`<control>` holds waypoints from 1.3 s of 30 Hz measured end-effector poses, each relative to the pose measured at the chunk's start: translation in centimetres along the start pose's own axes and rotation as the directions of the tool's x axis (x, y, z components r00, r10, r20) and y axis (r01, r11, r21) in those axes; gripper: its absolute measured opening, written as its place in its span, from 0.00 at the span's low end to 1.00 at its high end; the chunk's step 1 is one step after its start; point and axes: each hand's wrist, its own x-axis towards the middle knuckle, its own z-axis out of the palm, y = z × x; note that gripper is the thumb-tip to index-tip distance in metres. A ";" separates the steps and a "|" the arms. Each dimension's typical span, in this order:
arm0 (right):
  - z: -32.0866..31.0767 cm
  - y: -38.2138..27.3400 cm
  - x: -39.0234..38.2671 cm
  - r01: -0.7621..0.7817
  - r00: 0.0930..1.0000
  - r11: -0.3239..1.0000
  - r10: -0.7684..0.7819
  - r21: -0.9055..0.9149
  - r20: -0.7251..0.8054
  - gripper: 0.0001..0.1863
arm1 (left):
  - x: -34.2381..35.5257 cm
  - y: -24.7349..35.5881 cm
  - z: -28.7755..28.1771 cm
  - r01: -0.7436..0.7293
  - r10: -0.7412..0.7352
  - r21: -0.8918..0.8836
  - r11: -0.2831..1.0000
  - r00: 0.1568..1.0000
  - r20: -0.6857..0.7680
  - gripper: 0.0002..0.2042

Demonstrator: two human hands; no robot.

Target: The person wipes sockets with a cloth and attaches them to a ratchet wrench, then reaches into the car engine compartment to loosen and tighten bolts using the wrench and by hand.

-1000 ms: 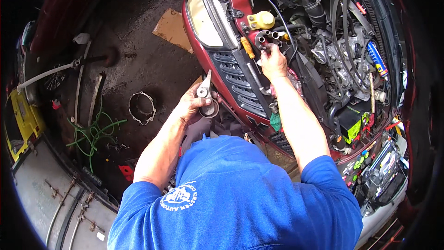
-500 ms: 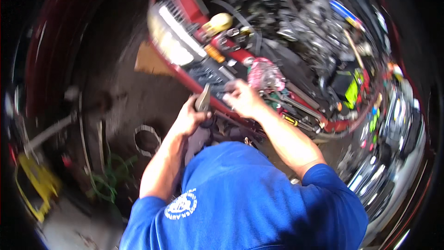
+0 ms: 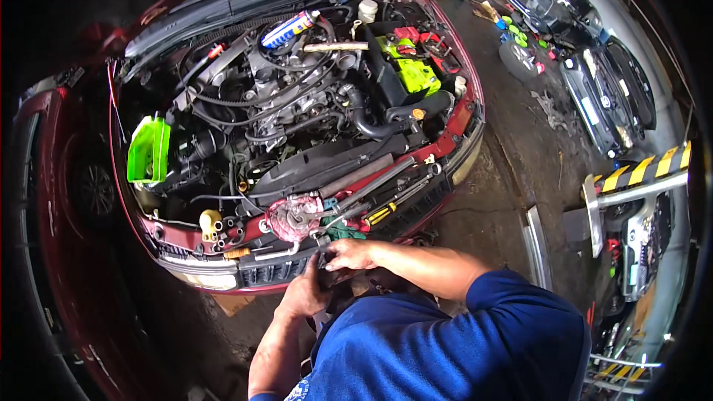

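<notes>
Up and to the left of the person's left hand [image 3: 304,295], the belts [image 3: 230,104] drape loosely over the uncovered engine [image 3: 276,93], apparently not yet seated, so I judge the work about midway. Just above that hand lies a pink rag [image 3: 291,215]; the hand itself wraps a small dark part [image 3: 324,258], mostly hidden. The right hand [image 3: 350,255] meets it there, its grip impossible to tell, with a yellow-handled tool [image 3: 382,214] beyond.

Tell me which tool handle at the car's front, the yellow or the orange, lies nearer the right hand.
The yellow handle, just above the right hand in the picture; the orange handle lies farther off, to the left.
</notes>
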 end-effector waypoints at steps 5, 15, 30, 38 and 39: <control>-6.8 4.7 -1.8 -0.060 0.992 0.970 0.033 -0.235 -0.118 0.10 | 4.8 11.1 -4.6 -0.059 0.029 0.205 0.977 0.989 0.147 0.53; -13.1 0.6 -7.3 0.136 0.945 0.764 -0.291 -0.631 -0.149 0.10 | 11.9 19.1 -5.4 -0.255 0.185 0.537 0.804 0.966 0.181 0.48; -31.4 -11.4 -8.0 0.016 0.361 0.782 -0.585 -0.623 -0.726 0.12 | 11.0 12.3 -7.7 -0.013 0.159 0.378 0.926 0.920 -0.358 0.38; -45.3 -15.2 -2.6 -0.217 -0.012 0.719 -0.679 -0.661 -0.734 0.13 | -5.0 1.7 -0.1 0.802 -0.796 0.067 0.594 0.597 -0.101 0.36; -46.5 -15.2 -1.8 -0.241 -0.004 0.720 -0.671 -0.651 -0.741 0.13 | -7.0 1.6 0.7 0.841 -0.836 0.070 0.536 0.541 -0.093 0.37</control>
